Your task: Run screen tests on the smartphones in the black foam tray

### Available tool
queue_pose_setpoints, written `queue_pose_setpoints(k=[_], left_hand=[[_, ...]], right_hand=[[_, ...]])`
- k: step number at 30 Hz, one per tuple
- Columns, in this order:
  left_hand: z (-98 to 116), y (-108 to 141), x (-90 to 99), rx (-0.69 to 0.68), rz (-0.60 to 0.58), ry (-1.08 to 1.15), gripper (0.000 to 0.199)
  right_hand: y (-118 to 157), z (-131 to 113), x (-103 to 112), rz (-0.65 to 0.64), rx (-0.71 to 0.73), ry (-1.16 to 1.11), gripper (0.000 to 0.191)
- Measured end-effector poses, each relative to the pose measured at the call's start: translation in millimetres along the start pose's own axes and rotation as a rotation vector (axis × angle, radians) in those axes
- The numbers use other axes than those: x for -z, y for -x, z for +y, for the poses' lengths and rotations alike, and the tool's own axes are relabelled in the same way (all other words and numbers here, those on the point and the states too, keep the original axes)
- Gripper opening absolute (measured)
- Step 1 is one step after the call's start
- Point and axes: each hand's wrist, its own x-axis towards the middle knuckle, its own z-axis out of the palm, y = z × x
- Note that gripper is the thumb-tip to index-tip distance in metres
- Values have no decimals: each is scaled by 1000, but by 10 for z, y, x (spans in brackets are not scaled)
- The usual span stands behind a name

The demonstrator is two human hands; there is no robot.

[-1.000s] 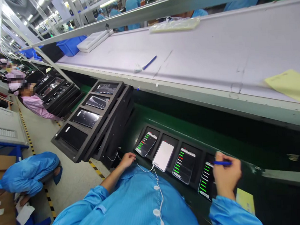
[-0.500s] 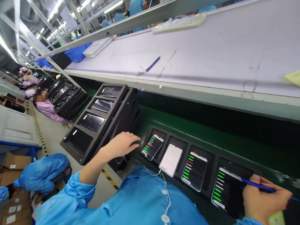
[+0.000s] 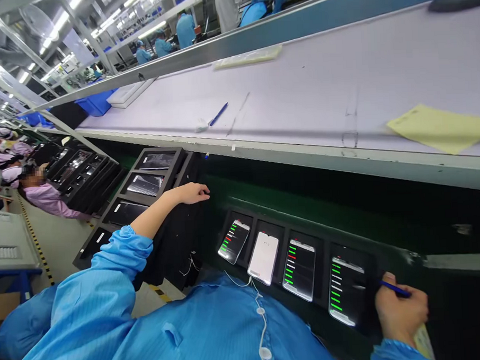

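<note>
My right hand (image 3: 402, 306) grips a blue pen (image 3: 395, 288) beside the rightmost smartphone (image 3: 347, 292), whose dark screen has green and white bars. That phone lies in a black tray (image 3: 322, 298) with several others. A phone with a white lit screen (image 3: 264, 257) is second from the left, with a white cable near its lower end. Another phone (image 3: 299, 270) and the leftmost phone (image 3: 233, 241) show coloured bars, one of them red on each. My left hand (image 3: 193, 192) holds nothing, its fingers loosely bent, near the side of stacked black trays (image 3: 172, 180).
A white shelf (image 3: 292, 103) runs above the green bench (image 3: 225, 196). On the shelf lie a second blue pen (image 3: 218, 114), a yellow sheet (image 3: 440, 126) and blue bins (image 3: 95, 103). A person in pink (image 3: 45, 196) is at the far left; another in blue crouches at lower left.
My right hand has drawn the pen off the rightmost phone's screen to its right side. My left hand has moved away from the leftmost phone, towards the stacked trays. The view has shifted right.
</note>
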Motion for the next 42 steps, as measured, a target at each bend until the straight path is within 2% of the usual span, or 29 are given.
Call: queue_pose_setpoints(k=[2,6,10,13,15,18,20,22,23,26,29,34,36,39,42], left_hand=[[-28,-130,-79,-10,44,-13,48],[-55,-162,-156,-16,-146,32,50],[-30,-156,-43,-28,-170,17,58],[-12,-283,55,-105,-122,45,59],[-27,-403,78,-111,-67,34,60],[-79,-537,61,-29,-147,-76,62],[-105,-572,47,-20,-220,-77,63],[-112,-577,46,-46,-209,-21,64],[-110,-575,49,-52,-186,1,65],[-99,-570,69,-34,-149,6,66],[-90,-563,92,-12,-156,-26,66],[-51,-535,132,-7,-158,-64,67],[-32,-521,150,-2,-165,-89,68],[-18,-506,173,1,-184,-107,69],[-22,-505,184,10,-187,-99,70]], right_hand=[[4,-6,8,-2,-2,21,34],[-17,14,-10,33,-16,24,32],[55,-89,9,101,17,2,33],[375,-334,49,152,150,-100,35],[726,-518,30,5,318,-153,37],[1304,-679,-101,-400,676,-140,37],[1606,-663,-211,-669,908,-73,32],[1783,-567,-292,-810,1036,13,28],[1824,-504,-316,-832,1063,57,26],[1819,-325,-342,-796,1090,147,25],[1787,-257,-367,-753,1136,175,27],[1863,-358,-524,-900,1313,209,30],[1873,-367,-559,-908,1337,216,32],[1845,-272,-514,-848,1304,227,37],[1830,-133,-419,-693,1208,209,40]])
